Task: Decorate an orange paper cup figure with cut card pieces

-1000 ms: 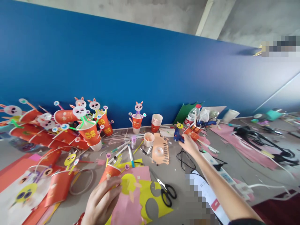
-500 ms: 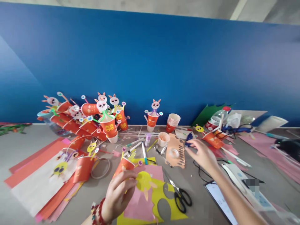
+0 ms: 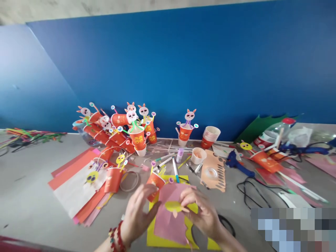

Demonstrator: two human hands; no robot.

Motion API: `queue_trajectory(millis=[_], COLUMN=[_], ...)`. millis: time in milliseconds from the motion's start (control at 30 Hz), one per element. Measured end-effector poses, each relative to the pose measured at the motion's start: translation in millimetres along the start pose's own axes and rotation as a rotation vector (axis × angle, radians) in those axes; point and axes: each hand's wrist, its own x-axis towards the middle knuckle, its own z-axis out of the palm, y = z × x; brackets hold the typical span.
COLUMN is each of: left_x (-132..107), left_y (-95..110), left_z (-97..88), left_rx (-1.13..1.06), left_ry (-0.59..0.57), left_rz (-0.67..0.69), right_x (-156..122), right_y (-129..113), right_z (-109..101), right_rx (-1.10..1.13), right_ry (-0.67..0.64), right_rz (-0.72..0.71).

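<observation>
My right hand (image 3: 201, 210) pinches a small yellow paper rabbit head (image 3: 173, 206) with pale pink ears, tilted so that its face is not visible. To its left, my left hand (image 3: 139, 210), with a red beaded bracelet at the wrist, has thumb and fingers apart and nothing between them. Just beyond that hand leans a red paper cup (image 3: 156, 182) with straw arms. Under the hands lie a pink paper sheet (image 3: 168, 229) and a cut yellow sheet (image 3: 152, 238). The black-handled scissors (image 3: 228, 224) are partly hidden by my right forearm.
A blue glue gun (image 3: 238, 164) lies on the right, its black cord looping nearby. Finished rabbit cups (image 3: 137, 138) crowd the back left. Stacked cups (image 3: 210, 137), a tub (image 3: 198, 155), markers (image 3: 175, 169) and a glue stick (image 3: 180, 155) stand or lie mid-table. Coloured sheets (image 3: 70, 185) lie left.
My right hand has left the blue glue gun and come across to the yellow rabbit head, which it now holds. My left hand has let go of it. The view has turned left.
</observation>
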Motion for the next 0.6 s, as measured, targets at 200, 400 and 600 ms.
queue_trajectory(millis=[200, 400, 600], left_x=[12, 6, 5], left_y=[-50, -45, -5], left_z=[2.0, 14.5, 11.7], left_rx=[0.322, 0.192, -0.264], left_ry=[-0.197, -0.182, -0.188], left_rz=[-0.283, -0.343, -0.395], right_x=[4, 7, 21], right_y=[13, 18, 8], right_z=[-3, -5, -7], right_rx=[0.327, 0.619, 0.752], right_ry=[0.285, 0.497, 0.556], right_rz=[0.563, 0.769, 0.665])
